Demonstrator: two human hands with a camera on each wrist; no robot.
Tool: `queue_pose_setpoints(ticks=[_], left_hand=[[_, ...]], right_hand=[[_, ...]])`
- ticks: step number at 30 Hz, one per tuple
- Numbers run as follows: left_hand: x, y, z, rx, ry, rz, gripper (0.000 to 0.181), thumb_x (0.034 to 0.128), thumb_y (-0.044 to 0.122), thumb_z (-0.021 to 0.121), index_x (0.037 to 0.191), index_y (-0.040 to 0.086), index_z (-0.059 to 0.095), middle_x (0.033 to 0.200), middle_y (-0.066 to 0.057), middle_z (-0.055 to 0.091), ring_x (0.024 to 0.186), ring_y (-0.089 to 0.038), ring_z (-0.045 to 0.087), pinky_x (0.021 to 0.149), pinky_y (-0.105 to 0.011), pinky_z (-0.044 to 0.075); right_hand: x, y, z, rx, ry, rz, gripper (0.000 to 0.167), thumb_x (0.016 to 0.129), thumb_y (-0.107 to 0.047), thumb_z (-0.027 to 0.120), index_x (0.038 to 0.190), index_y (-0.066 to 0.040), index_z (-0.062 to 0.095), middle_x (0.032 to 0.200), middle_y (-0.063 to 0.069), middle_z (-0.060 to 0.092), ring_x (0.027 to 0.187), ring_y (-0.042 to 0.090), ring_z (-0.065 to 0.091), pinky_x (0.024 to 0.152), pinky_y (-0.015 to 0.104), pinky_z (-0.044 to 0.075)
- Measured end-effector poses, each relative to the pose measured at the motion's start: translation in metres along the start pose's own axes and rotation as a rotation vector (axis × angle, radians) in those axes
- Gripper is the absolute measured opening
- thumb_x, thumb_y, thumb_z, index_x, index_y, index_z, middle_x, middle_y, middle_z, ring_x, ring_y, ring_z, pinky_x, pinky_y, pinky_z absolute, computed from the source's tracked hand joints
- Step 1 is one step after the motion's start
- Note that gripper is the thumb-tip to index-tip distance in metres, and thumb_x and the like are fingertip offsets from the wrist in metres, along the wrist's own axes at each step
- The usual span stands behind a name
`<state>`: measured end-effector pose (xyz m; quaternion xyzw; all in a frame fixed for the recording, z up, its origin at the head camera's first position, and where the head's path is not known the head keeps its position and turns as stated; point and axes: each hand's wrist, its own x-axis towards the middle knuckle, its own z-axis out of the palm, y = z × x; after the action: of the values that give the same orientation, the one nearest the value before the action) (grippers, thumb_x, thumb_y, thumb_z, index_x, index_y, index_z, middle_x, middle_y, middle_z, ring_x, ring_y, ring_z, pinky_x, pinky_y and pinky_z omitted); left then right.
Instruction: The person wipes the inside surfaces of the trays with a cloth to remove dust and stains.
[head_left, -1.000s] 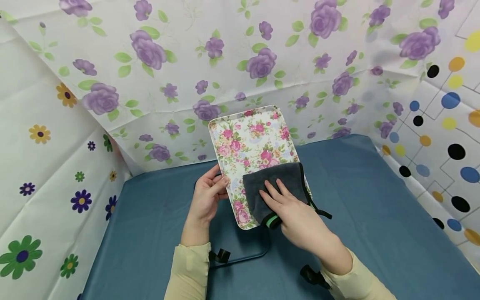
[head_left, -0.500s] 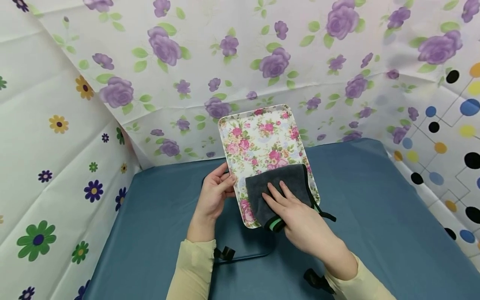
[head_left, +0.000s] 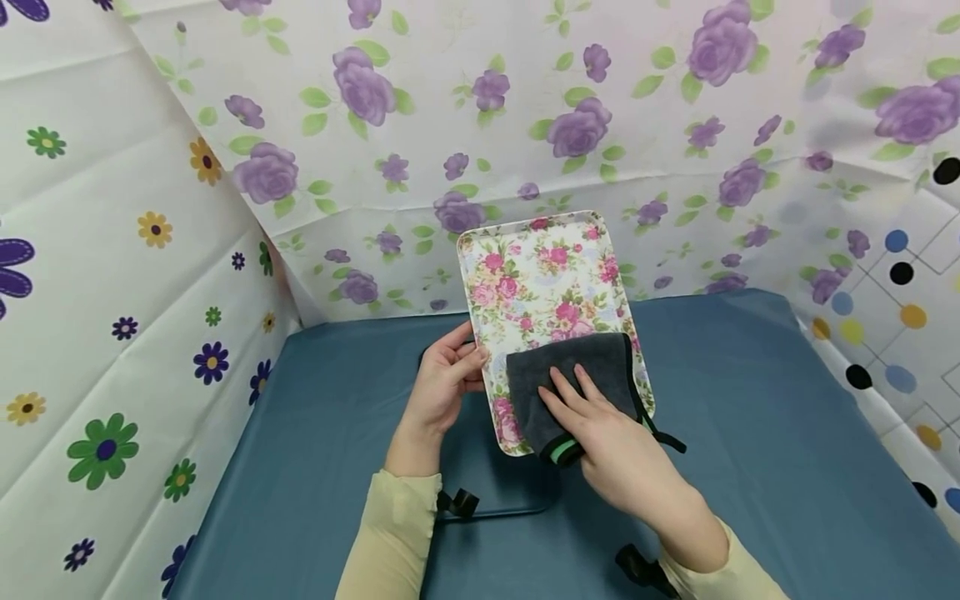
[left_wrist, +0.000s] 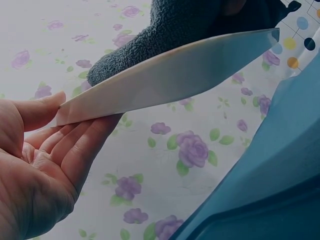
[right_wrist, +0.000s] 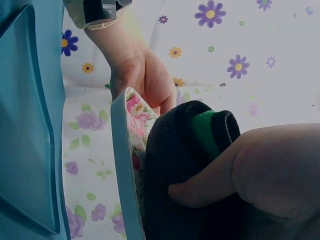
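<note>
A white rectangular tray (head_left: 551, 275) with pink roses is held up at a tilt above the table in the head view. My left hand (head_left: 442, 379) grips its left edge, thumb on the front and fingers behind, as the left wrist view (left_wrist: 45, 165) also shows. Across the tray's lower right part lies a folded dark grey cloth (head_left: 536, 400) with black edging, a green strip and a black loop. My right hand (head_left: 622, 442) presses on this cloth with spread, straight fingers. In the right wrist view the thumb (right_wrist: 200, 192) lies along the cloth.
Under the tray, a blue tray-like shape with a rounded rim (head_left: 502, 512) lies on the blue-covered table (head_left: 750, 483). Flowered sheets (head_left: 420, 133) form the back and left walls, and a dotted sheet (head_left: 892, 358) the right. Black straps (head_left: 459, 503) are at both wrists.
The head view has turned slightly left, so everything shifts right in it. The right hand and cloth have moved slightly down and leftward over the tray; the left hand's grip stays the same.
</note>
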<state>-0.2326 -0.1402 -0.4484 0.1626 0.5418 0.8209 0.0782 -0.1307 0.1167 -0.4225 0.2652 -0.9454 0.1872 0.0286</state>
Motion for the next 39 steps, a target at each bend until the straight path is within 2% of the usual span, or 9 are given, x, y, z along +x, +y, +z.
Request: queue_pose_setpoints(ticks=[13, 25, 39], left_hand=[[0.0015, -0.001, 0.002, 0.01, 0.004, -0.005, 0.06, 0.1081, -0.004, 0.056, 0.165, -0.002, 0.035, 0.101, 0.002, 0.08, 0.075, -0.012, 0.077, 0.069, -0.03, 0.064], [-0.0006, -0.0022, -0.0021, 0.006, 0.029, -0.007, 0.063, 0.1073, -0.003, 0.056, 0.166, -0.003, 0.032, 0.099, 0.002, 0.08, 0.072, -0.009, 0.076, 0.069, -0.029, 0.064], [-0.0017, -0.0024, -0.0037, -0.009, 0.027, 0.006, 0.058, 0.1089, -0.003, 0.055, 0.164, -0.002, 0.037, 0.104, 0.001, 0.08, 0.076, -0.011, 0.078, 0.071, -0.031, 0.064]], right_hand=[[-0.0029, 0.0009, 0.0007, -0.011, 0.022, -0.008, 0.083, 0.09, 0.021, 0.055, 0.164, -0.016, 0.046, 0.175, 0.005, 0.027, 0.161, 0.037, 0.021, 0.046, 0.024, 0.028], [0.001, -0.004, 0.0043, 0.02, -0.007, -0.049, 0.083, 0.091, 0.022, 0.055, 0.164, -0.017, 0.047, 0.174, 0.004, 0.028, 0.161, 0.034, 0.02, 0.046, 0.024, 0.028], [0.0032, -0.0072, 0.006, 0.012, -0.019, -0.043, 0.085, 0.089, 0.022, 0.054, 0.164, -0.017, 0.047, 0.175, 0.002, 0.027, 0.161, 0.037, 0.021, 0.047, 0.024, 0.03]])
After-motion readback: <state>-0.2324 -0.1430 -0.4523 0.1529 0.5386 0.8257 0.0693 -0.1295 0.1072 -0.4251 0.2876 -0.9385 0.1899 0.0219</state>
